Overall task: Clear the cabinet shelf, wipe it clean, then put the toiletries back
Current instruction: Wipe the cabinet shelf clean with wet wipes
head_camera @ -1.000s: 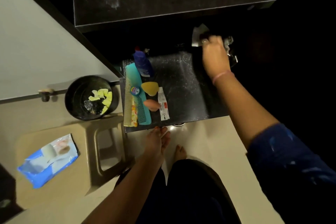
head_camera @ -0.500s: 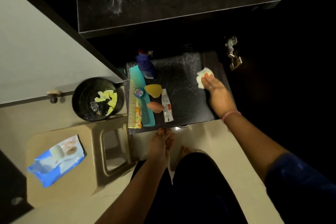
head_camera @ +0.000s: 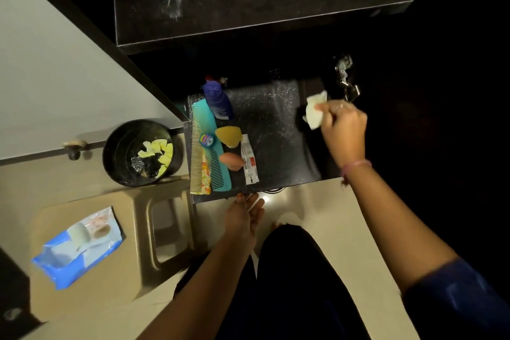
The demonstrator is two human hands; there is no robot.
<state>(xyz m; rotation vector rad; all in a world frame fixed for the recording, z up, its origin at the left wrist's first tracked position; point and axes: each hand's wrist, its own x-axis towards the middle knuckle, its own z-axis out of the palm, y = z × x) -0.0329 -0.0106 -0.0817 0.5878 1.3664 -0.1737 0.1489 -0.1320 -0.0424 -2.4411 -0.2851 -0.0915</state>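
One limp, light wipe sits pinched in our right hand at the shelf's three o'clock edge, left hand open, idle.

Right arm bare to a dark blue sleeve at the frame's lower right — a thin pink band circles the wrist; dark trousers — left arm bare.

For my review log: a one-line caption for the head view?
Right hand holds a white wipe over the dark shelf; toiletries lie at its left side.
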